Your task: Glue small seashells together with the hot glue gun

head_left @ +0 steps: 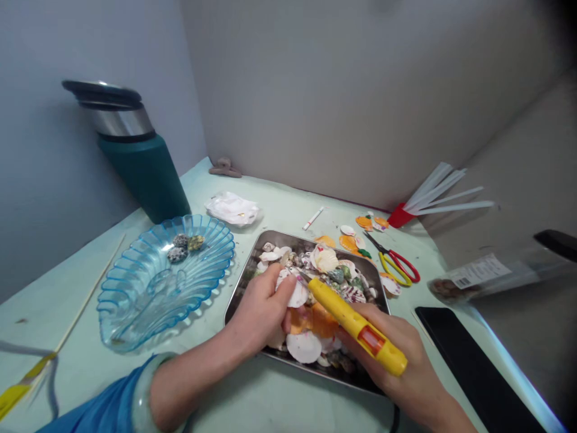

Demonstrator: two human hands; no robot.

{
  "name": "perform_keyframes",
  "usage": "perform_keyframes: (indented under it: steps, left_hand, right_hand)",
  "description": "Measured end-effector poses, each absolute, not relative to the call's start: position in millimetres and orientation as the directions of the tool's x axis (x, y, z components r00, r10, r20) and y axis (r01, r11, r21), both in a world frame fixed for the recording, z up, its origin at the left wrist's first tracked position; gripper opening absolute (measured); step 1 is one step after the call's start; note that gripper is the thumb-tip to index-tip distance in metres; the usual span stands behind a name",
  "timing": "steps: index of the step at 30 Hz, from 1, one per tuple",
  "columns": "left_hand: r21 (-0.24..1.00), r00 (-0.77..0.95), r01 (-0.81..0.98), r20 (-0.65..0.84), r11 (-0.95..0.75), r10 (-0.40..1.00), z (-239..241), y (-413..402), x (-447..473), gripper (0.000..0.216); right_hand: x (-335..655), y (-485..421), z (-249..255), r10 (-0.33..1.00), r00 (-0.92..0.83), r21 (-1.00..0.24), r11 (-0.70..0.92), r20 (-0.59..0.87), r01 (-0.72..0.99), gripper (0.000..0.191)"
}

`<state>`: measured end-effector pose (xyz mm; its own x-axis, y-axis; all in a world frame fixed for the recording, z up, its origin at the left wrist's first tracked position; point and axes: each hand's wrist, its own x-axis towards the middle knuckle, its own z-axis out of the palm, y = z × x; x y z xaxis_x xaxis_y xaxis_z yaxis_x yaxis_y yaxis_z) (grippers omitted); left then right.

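My left hand (pixel 262 300) pinches a white seashell (pixel 297 294) between thumb and fingers, over the metal tray (pixel 234 293). Gripped in my right hand (pixel 396 349) is a yellow glue gun (pixel 356 322), its nozzle pointing at that shell; whether the tip touches it I cannot tell. Beneath both hands the tray holds a heap of mixed shells: a cream scallop shell (pixel 325 258), greenish snail shells (pixel 337 275), orange pieces (pixel 311 319) and a flat white shell (pixel 303 347). My hands cover part of the heap.
A blue shell-shaped dish (pixel 139 307) with several speckled stones lies left, near a teal bottle (pixel 139 168). Scissors (pixel 396 264), orange shells (pixel 348 243) and a red cup (pixel 400 215) of glue sticks lie right. A black slab (pixel 464 355) and a plastic bag (pixel 478 278) border the right edge.
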<state>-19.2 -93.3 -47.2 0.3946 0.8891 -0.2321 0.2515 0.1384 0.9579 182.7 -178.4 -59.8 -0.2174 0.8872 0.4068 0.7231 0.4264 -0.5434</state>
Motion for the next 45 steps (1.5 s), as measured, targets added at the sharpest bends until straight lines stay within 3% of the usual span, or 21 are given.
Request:
perform_keyframes:
  steps: [5, 17, 30, 45]
  left_hand:
    - [0.960, 0.410, 0.248, -0.224, 0.129, 0.884, -50.5, -93.4, -20.0, 0.027]
    - [0.963, 0.423, 0.234, -0.224, 0.133, 0.878, -49.4, -94.2, -18.8, 0.026]
    - [0.961, 0.416, 0.229, -0.241, 0.155, 0.877, -50.5, -93.8, -18.5, 0.025]
    - [0.963, 0.364, 0.157, -0.262, 0.218, 0.894, -48.4, -91.1, -17.8, 0.027]
  right_hand:
    - [182.6, -179.6, -60.3, 0.856, -0.255, -0.490, 0.475, 0.449, 0.731, 0.019]
    - [181.4, -179.1, -60.6, 0.884, -0.201, -0.568, 0.431, 0.422, 0.701, 0.015]
    - [181.6, -179.8, -62.1, 0.900, -0.200, -0.569, 0.404, 0.387, 0.716, 0.010]
    - [181.9, -179.4, -59.2, 0.873, -0.185, -0.522, 0.426, 0.451, 0.738, 0.014]
